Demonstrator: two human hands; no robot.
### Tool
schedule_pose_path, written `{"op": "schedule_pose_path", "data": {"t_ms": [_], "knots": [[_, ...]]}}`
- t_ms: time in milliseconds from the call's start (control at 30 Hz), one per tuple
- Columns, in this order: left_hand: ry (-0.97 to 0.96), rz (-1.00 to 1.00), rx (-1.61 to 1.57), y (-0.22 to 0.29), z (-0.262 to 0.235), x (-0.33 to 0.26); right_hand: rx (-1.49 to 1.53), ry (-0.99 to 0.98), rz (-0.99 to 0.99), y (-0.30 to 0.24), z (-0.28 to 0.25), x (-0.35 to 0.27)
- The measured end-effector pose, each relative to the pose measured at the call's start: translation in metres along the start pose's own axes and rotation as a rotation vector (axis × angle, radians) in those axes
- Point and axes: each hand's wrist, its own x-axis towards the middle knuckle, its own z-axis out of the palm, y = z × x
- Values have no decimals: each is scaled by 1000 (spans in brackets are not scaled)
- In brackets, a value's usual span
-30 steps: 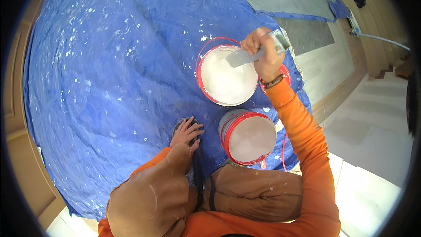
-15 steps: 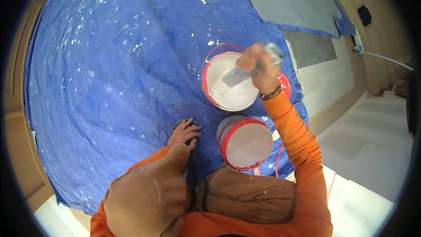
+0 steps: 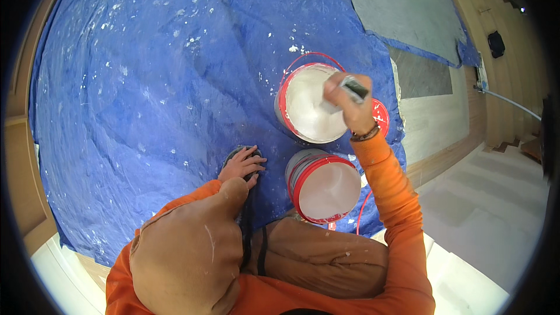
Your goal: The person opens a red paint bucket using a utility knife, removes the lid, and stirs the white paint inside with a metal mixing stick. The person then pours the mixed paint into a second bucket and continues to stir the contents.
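My right hand [image 3: 357, 109] grips a putty knife [image 3: 354, 88] with a grey handle. Its blade dips toward the white paste [image 3: 308, 105] in the farther bucket [image 3: 282, 100] and is mostly hidden by my fingers. That bucket has a red rim and a red bail handle folded back. Nearer to me, a second grey bucket [image 3: 293, 176] with a red rim contains similar pale paste [image 3: 329, 191]. Left of the buckets, my left hand [image 3: 240, 165] lies with spread fingers on a dark shoe [image 3: 231, 155], holding nothing.
A blue plastic sheet [image 3: 157, 99] spattered with white spreads under the buckets. A red lid [image 3: 380, 115] lies beside the farther bucket. My bent knee [image 3: 186, 251] rises at lower left. Grey sheeting [image 3: 402, 9] covers the far right, near wooden stairs [image 3: 504, 76].
The putty knife has tilted steeper, its handle end now facing up and its blade lower toward the paste. My left hand stays on the shoe. The whole view has shifted slightly.
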Motion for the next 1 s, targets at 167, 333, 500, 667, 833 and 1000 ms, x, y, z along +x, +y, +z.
{"op": "schedule_pose_path", "data": {"t_ms": [167, 333, 500, 667, 833, 1000], "knots": [[6, -4, -11, 2, 1, 3, 152, 61, -31, -6, 9, 13], [7, -5, -21, -2, 0, -2, -423, -236, 88, -29, 19, 9], [1, -16, -35, 3, -1, 4, 197, 111, -88, -12, 25, 16], [0, -17, -30, 1, -4, -3, -285, -64, 140, -18, 30, 14], [8, -3, -53, 4, 0, 8, 115, 180, -86, 1, 10, 19], [4, -7, -40, -1, -3, -1, -267, 6, 132, -19, 24, 13]]}}
